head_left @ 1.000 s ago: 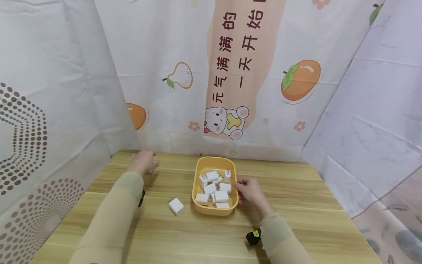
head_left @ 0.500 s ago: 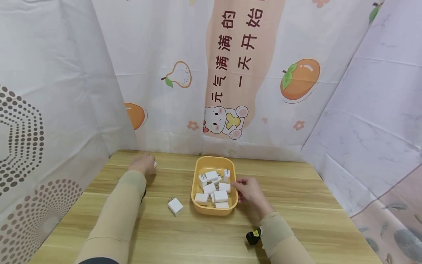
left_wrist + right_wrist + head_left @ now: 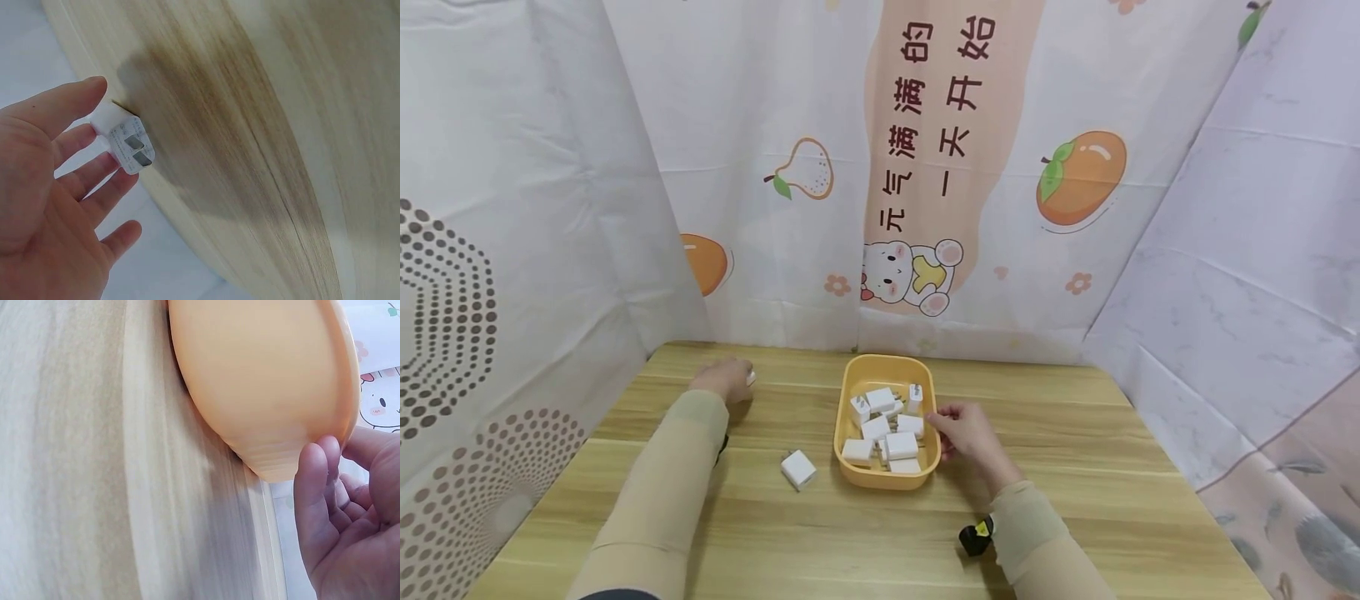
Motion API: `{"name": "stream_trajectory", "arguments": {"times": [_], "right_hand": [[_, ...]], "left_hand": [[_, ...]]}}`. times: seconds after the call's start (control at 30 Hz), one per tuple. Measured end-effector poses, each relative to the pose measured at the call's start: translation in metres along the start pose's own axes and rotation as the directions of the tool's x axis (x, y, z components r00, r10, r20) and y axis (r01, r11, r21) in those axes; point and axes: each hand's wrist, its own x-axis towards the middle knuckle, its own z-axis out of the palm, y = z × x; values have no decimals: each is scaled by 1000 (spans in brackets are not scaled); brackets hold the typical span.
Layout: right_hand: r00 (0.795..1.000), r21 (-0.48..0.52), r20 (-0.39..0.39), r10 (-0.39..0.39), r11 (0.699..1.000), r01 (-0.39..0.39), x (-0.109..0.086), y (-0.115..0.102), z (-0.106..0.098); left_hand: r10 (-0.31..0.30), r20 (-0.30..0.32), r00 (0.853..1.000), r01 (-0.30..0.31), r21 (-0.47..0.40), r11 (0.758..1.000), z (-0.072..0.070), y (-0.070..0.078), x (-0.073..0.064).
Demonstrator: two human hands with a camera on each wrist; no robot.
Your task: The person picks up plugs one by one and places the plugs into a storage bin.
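Note:
My left hand [image 3: 722, 379] is at the far left of the table, with a white charger plug [image 3: 130, 139] between its thumb and fingers. The left wrist view shows the plug's two metal prongs towards the camera, thumb on one side and fingertips on the other; the other fingers are spread. My right hand [image 3: 966, 435] grips the right rim of a yellow plastic box [image 3: 847, 392], thumb and fingertips meeting at the edge in the right wrist view. Several white charger plugs [image 3: 901, 446] lie jumbled in the box. Another charger plug [image 3: 798, 470] lies on the table left of it.
The wooden table [image 3: 850, 542] ends at a white printed curtain [image 3: 790, 250] at the back. Curtains also hang on both sides. A black strap with a small device [image 3: 976, 537] is at the right wrist.
My left hand has drawn in slightly around the charger plug at the far left, and its fingers are less extended. My right hand stays on the box rim; the box has not moved.

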Motion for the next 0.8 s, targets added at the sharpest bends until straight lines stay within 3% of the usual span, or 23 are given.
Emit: {"name": "stream_trajectory", "arguments": {"times": [0.27,0.53,0.67,0.8], "right_hand": [[1000,11,-6,-7,1000,7,1,-2,-1],[1000,1,6,-26,1000,26,0,-2,-1],[1000,7,9,-21,1000,21,0,-3,0],[1000,10,14,-15,1000,15,0,-3,-1]], "left_hand": [[-16,83,996,26,-120,992,-2,-4,-8],[1,132,991,15,-122,992,-5,1,-18],[-35,132,991,50,-109,993,-9,6,-23],[-108,144,984,124,-107,986,-13,11,-24]]}}
